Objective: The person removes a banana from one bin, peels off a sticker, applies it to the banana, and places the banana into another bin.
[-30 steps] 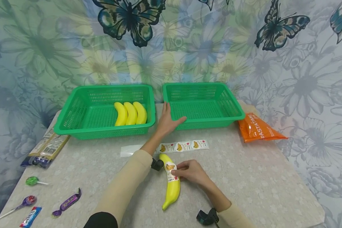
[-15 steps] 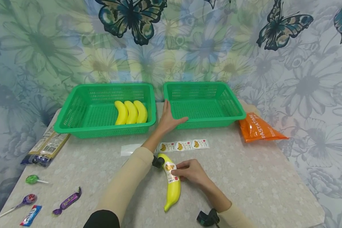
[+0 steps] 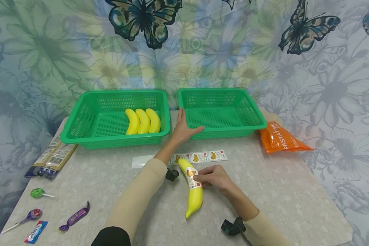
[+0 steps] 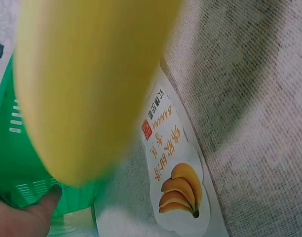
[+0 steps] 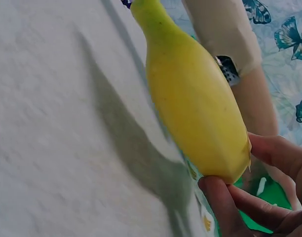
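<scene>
My right hand [image 3: 214, 178] grips a yellow banana [image 3: 194, 200] with thumb and fingers around its middle, beside a white label [image 3: 192, 176] stuck on its upper face. In the right wrist view the banana [image 5: 190, 94] casts a shadow on the tabletop apart from it. My left hand [image 3: 185, 130] reaches forward to the near left corner of the right green basket [image 3: 227, 132], fingers straight and thumb spread along its front. A strip of banana stickers [image 3: 214, 155] lies under the left forearm, partly hidden by it. The banana [image 4: 87, 89] looms blurred in the left wrist view.
The left green basket [image 3: 117, 143] holds three yellow bananas [image 3: 143, 121]. An orange pasta bag [image 3: 281, 139] lies at the right. Left are a brown-and-blue packet [image 3: 53, 159], a green lollipop [image 3: 37, 193], a purple lollipop [image 3: 34, 214], a purple candy [image 3: 77, 217] and a blue-red packet [image 3: 36, 232].
The right hand has moved the banana up and a little to the right, so its tip now overlaps the sticker strip. The left hand stays at the right basket. The head view has shifted slightly.
</scene>
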Motion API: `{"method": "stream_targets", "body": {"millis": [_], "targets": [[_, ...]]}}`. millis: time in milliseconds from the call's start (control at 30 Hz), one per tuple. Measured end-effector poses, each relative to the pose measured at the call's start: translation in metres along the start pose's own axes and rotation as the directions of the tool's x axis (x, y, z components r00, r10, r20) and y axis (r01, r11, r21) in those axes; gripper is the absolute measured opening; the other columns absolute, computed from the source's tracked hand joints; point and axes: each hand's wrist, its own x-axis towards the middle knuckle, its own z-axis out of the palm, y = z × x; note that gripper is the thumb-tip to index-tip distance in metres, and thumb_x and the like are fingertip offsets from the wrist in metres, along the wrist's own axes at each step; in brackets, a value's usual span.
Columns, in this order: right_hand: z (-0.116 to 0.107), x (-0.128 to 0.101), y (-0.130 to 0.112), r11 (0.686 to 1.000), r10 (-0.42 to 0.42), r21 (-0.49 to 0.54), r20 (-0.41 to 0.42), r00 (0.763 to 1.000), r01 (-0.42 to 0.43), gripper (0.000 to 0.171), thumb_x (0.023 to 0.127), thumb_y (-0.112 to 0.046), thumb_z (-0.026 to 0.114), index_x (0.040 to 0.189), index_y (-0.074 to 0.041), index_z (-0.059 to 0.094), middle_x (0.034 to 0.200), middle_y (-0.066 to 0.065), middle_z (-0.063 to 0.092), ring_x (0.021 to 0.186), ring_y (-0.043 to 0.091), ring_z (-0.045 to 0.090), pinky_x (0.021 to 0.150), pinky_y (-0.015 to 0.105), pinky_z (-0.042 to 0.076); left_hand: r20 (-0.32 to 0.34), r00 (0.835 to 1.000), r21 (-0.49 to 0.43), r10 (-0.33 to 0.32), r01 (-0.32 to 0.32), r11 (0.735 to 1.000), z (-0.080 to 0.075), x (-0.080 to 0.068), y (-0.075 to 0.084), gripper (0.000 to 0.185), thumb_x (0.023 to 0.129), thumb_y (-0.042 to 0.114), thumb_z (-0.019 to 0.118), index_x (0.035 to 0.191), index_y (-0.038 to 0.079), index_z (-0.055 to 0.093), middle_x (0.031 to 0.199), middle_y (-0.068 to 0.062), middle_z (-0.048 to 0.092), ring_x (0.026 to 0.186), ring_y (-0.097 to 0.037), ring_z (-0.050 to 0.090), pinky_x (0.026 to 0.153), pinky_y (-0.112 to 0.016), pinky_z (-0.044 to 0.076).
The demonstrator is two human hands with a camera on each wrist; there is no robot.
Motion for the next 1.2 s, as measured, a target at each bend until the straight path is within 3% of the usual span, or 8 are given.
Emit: {"method": "stream_targets", "body": {"millis": [267, 533, 700, 800, 1000, 1100, 1200], "targets": [[-0.037, -0.001, -0.018, 1.0, 0.019, -0.012, -0.007, 1.0, -0.019, 0.049, 0.079, -0.024, 0.081, 0.114, 0.009, 0.067, 0.102, 0.015, 0.072, 0.079, 0.017, 0.071, 0.08, 0.038, 0.061, 0.004, 1.0, -0.013, -0.002, 0.002, 1.0, 0.0, 0.001, -0.002, 0.12, 0.079, 0.057, 0.073, 0.157, 0.016, -0.01, 0.163, 0.008, -0.02, 0.153, -0.028, -0.001, 0.12, -0.057, 0.023], [-0.083, 0.0, -0.046, 0.998, -0.025, -0.049, 0.015, 1.0, 0.025, 0.054, 0.084, -0.021, 0.075, 0.122, 0.014, 0.059, 0.103, 0.013, 0.07, 0.084, 0.012, 0.069, 0.083, 0.034, 0.06, -0.009, 1.0, -0.006, 0.006, -0.006, 1.0, 0.001, 0.001, -0.003, 0.12, 0.079, 0.055, 0.073, 0.157, 0.012, -0.007, 0.164, 0.007, -0.02, 0.152, -0.033, 0.004, 0.119, -0.058, 0.023], [-0.116, 0.006, -0.074, 0.99, -0.034, -0.136, 0.023, 0.999, 0.036, 0.061, 0.086, -0.026, 0.074, 0.129, 0.012, 0.055, 0.122, 0.019, 0.066, 0.09, 0.011, 0.069, 0.087, 0.033, 0.059, -0.014, 1.0, 0.004, 0.01, -0.009, 1.0, 0.001, 0.001, -0.003, 0.122, 0.078, 0.057, 0.073, 0.157, 0.012, -0.009, 0.164, 0.005, -0.019, 0.152, -0.033, 0.004, 0.119, -0.056, 0.024], [-0.137, 0.014, -0.095, 0.986, -0.022, -0.166, 0.031, 0.999, 0.027, 0.065, 0.087, -0.028, 0.073, 0.134, 0.011, 0.051, 0.124, 0.016, 0.066, 0.09, 0.007, 0.069, 0.088, 0.032, 0.058, -0.019, 1.0, 0.005, 0.007, -0.007, 1.0, 0.001, 0.002, -0.003, 0.123, 0.077, 0.058, 0.074, 0.157, 0.012, -0.008, 0.164, 0.004, -0.018, 0.152, -0.033, 0.004, 0.119, -0.056, 0.023], [-0.177, 0.038, -0.135, 0.988, 0.012, -0.155, 0.051, 0.999, -0.004, 0.074, 0.089, -0.03, 0.072, 0.142, 0.01, 0.04, 0.095, -0.011, 0.068, 0.085, 0.003, 0.07, 0.088, 0.027, 0.058, -0.016, 1.0, -0.011, 0.005, -0.006, 1.0, 0.0, 0.001, -0.003, 0.122, 0.078, 0.055, 0.074, 0.157, 0.011, -0.008, 0.165, 0.003, -0.017, 0.153, -0.033, 0.004, 0.119, -0.057, 0.023], [-0.194, 0.052, -0.149, 0.987, 0.021, -0.161, 0.032, 0.999, -0.016, 0.076, 0.088, -0.032, 0.072, 0.143, 0.009, 0.04, 0.1, -0.007, 0.067, 0.085, 0.003, 0.07, 0.087, 0.027, 0.058, -0.014, 1.0, -0.008, 0.005, -0.005, 1.0, 0.0, 0.001, -0.002, 0.121, 0.079, 0.055, 0.074, 0.157, 0.01, -0.007, 0.165, 0.003, -0.017, 0.153, -0.032, 0.004, 0.119, -0.056, 0.023], [-0.207, 0.068, -0.157, 0.98, 0.022, -0.2, 0.014, 1.0, -0.019, 0.078, 0.088, -0.035, 0.073, 0.143, 0.009, 0.04, 0.122, 0.007, 0.062, 0.085, 0.002, 0.069, 0.088, 0.027, 0.058, -0.016, 1.0, 0.0, 0.002, -0.002, 1.0, 0.0, 0.0, -0.002, 0.12, 0.08, 0.054, 0.074, 0.157, 0.01, -0.007, 0.165, 0.004, -0.017, 0.152, -0.033, 0.006, 0.119, -0.056, 0.023]]}}
